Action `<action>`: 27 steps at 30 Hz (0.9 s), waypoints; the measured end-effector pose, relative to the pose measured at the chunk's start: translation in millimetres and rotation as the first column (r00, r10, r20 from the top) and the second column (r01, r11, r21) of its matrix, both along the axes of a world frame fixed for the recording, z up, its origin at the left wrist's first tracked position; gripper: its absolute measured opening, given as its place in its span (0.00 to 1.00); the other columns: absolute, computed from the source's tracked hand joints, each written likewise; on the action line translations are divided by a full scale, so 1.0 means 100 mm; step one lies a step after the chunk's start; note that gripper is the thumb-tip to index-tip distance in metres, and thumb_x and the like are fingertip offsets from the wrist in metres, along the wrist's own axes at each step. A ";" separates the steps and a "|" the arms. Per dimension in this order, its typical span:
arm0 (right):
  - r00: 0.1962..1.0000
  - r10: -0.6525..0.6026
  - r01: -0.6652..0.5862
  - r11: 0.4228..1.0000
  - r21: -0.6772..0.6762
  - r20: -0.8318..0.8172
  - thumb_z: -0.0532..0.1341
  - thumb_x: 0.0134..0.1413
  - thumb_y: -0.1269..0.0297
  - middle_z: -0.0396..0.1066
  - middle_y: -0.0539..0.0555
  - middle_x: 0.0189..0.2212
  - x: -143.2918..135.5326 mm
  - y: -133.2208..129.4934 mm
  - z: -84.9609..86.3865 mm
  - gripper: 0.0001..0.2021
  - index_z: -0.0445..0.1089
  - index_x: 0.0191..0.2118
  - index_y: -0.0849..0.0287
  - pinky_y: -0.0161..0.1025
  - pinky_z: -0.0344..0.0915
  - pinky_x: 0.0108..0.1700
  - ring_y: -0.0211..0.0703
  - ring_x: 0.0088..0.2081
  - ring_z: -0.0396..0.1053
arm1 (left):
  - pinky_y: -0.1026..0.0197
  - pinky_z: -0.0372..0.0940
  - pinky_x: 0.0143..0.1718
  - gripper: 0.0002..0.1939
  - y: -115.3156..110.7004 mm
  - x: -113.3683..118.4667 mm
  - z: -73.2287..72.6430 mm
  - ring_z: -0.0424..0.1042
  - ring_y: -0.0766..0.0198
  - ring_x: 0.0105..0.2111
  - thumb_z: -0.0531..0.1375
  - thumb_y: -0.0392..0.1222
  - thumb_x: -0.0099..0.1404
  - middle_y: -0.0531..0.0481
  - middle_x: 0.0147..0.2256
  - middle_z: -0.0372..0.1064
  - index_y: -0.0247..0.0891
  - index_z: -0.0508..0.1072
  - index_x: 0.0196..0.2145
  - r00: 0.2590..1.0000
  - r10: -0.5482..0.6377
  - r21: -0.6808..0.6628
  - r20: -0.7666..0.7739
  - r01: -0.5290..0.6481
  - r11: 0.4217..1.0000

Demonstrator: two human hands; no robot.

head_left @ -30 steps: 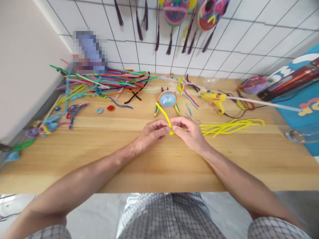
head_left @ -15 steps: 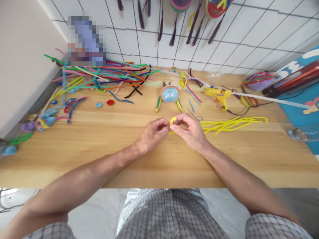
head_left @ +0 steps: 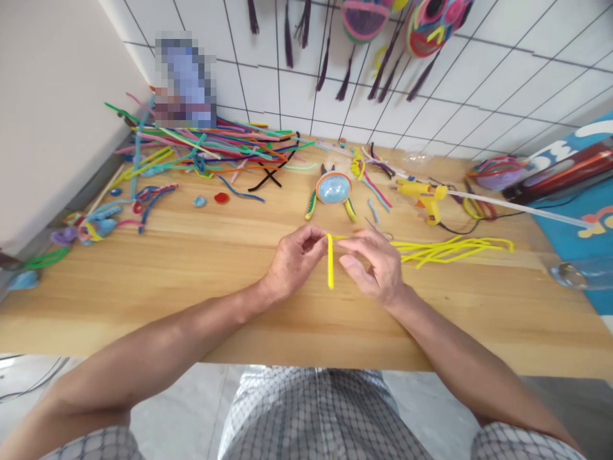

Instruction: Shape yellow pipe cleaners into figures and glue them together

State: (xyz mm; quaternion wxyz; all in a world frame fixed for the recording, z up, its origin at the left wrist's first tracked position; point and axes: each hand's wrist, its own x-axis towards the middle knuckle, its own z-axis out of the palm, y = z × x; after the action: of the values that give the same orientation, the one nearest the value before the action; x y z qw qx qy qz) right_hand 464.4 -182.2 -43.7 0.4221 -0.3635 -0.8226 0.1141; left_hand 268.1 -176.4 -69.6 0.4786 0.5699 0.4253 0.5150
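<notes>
A yellow pipe cleaner (head_left: 330, 265) is pinched between the fingertips of my left hand (head_left: 294, 259). One end of it hangs down toward me, and another stretch runs right behind my other hand. My right hand (head_left: 376, 262) is just to the right, thumb and fingers apart, with nothing plainly gripped. Beyond the hands, an oval blue piece with an orange rim (head_left: 334, 188) rests over green-and-yellow pliers (head_left: 352, 211). More yellow pipe cleaners (head_left: 454, 248) lie in a loose bunch to the right, partly hidden by my right hand.
A heap of coloured pipe cleaners (head_left: 225, 147) lies at the back left. A yellow glue gun (head_left: 428, 198) with a long glue stick and a cord lies at the right. Tassels (head_left: 345, 83) hang at the tiled wall. A clear bottle (head_left: 579, 275) lies at the right edge.
My right hand has let go of the pipe cleaner and shifted right, its fingers spreading. The yellow end now hangs down from my left fingertips. The view has shifted slightly.
</notes>
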 end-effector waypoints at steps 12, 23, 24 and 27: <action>0.975 -0.146 0.059 0.897 -0.438 -0.166 0.66 0.60 0.64 0.80 0.50 0.28 -0.18 -0.06 0.01 0.06 0.78 0.43 0.56 0.36 0.72 0.34 0.40 0.28 0.76 | 0.64 0.70 0.36 0.09 0.01 0.00 -0.01 0.75 0.65 0.31 0.66 0.46 0.65 0.50 0.31 0.78 0.37 0.77 0.35 0.999 -0.012 -0.019 -0.035 0.011 1.000; 0.991 -0.125 0.110 0.971 -0.212 -0.058 0.64 0.63 0.70 0.82 0.52 0.31 -0.15 -0.02 -0.03 0.10 0.83 0.44 0.55 0.37 0.74 0.34 0.41 0.29 0.77 | 0.61 0.75 0.40 0.19 0.03 -0.01 0.02 0.79 0.64 0.33 0.73 0.53 0.61 0.48 0.33 0.81 0.34 0.80 0.38 0.969 -0.059 -0.251 0.241 0.120 0.961; 0.991 -0.126 0.112 0.972 -0.205 -0.055 0.64 0.63 0.71 0.82 0.52 0.31 -0.14 -0.02 -0.04 0.10 0.83 0.44 0.55 0.37 0.73 0.34 0.40 0.29 0.77 | 0.61 0.75 0.40 0.19 0.03 -0.01 0.02 0.79 0.63 0.32 0.73 0.53 0.61 0.47 0.33 0.81 0.34 0.80 0.38 0.968 -0.057 -0.260 0.246 0.123 0.958; 0.991 -0.125 0.113 0.974 -0.197 -0.053 0.64 0.63 0.72 0.82 0.52 0.32 -0.14 -0.02 -0.04 0.10 0.83 0.44 0.54 0.36 0.73 0.33 0.40 0.29 0.77 | 0.60 0.75 0.42 0.20 0.04 -0.02 0.03 0.80 0.63 0.33 0.74 0.54 0.60 0.47 0.33 0.81 0.33 0.80 0.38 0.960 -0.056 -0.282 0.274 0.135 0.950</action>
State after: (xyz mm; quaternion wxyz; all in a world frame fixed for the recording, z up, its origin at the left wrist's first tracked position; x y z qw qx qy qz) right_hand 450.6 -183.8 -47.5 0.4172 -0.4476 -0.7702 0.1797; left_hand 266.5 -172.9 -67.1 0.6356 0.4382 0.4025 0.4920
